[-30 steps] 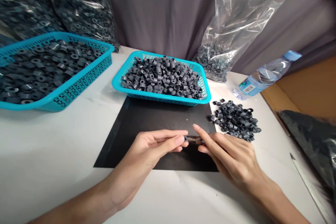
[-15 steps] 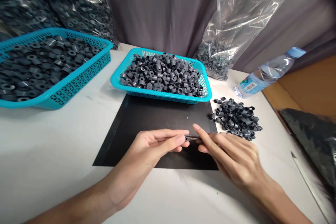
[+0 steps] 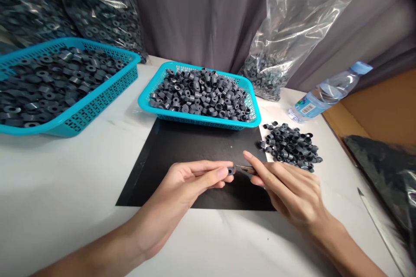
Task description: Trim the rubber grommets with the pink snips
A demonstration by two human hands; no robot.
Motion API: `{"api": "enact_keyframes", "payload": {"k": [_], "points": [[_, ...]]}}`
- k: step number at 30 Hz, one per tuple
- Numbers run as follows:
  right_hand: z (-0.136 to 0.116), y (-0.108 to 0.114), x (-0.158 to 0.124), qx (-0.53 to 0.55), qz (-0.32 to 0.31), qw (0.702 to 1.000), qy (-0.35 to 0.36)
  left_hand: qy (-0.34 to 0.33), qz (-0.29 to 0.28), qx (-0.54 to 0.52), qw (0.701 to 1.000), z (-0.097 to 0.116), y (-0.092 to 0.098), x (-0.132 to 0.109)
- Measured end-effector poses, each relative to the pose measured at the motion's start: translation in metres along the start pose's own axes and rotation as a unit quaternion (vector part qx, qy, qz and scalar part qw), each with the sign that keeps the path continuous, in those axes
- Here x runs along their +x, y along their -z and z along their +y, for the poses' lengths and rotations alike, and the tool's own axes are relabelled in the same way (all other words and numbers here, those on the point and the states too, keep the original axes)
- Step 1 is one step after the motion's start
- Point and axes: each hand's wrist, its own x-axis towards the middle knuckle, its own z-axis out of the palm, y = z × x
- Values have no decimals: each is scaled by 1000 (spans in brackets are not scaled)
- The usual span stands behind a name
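My left hand [image 3: 195, 179] pinches a small dark grey plastic ring [image 3: 230, 171] between thumb and fingers, its hole facing me. In my right hand [image 3: 289, 190] is a pair of small snips [image 3: 243, 169]; the thin metal tips point left, parted, just beside the ring. Most of the snips' handle is hidden in the palm. The right index finger stretches out above the blades. Both hands are over the black mat [image 3: 191, 140].
Behind the mat stands a turquoise basket [image 3: 198, 120] of grey rings, with a larger turquoise basket [image 3: 107, 94] at left. A pile of rings [image 3: 292, 145], a water bottle [image 3: 328, 93] and a clear zip bag [image 3: 286, 34] are at right. Filled bags [image 3: 100, 13] stand back left.
The snips have drawn back a little to the right from the ring, and their tips now show apart. More of the ring is visible. My left hand has barely moved.
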Motion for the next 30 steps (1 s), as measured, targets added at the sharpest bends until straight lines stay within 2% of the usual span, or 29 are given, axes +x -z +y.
{"api": "enact_keyframes", "payload": {"k": [7, 13, 17, 20, 22, 25, 28, 30], "points": [[7, -13, 0, -2, -16, 997, -77, 2, -6, 13, 1000, 3, 2, -2], [4, -32, 1, -55, -67, 989, -117, -37, 16, 102, 994, 9, 4, 1], [-2, -45, 2, -60, -63, 987, -133, -92, 8, 143, 985, 11, 5, 4], [-5, -54, 6, -52, -34, 988, -140, -141, 16, 198, 970, 23, 4, 5], [-6, -58, 9, -49, -5, 990, -133, -193, 2, 292, 937, 44, -2, 7], [-5, -65, 11, -52, 24, 991, -124, -331, -49, 447, 829, 98, -22, 23], [-3, -74, 11, -56, 30, 991, -115, -484, -17, 480, 731, 164, -58, 62], [-2, -80, 11, -63, 29, 991, -110, -529, 11, 465, 710, 206, -87, 98]]}}
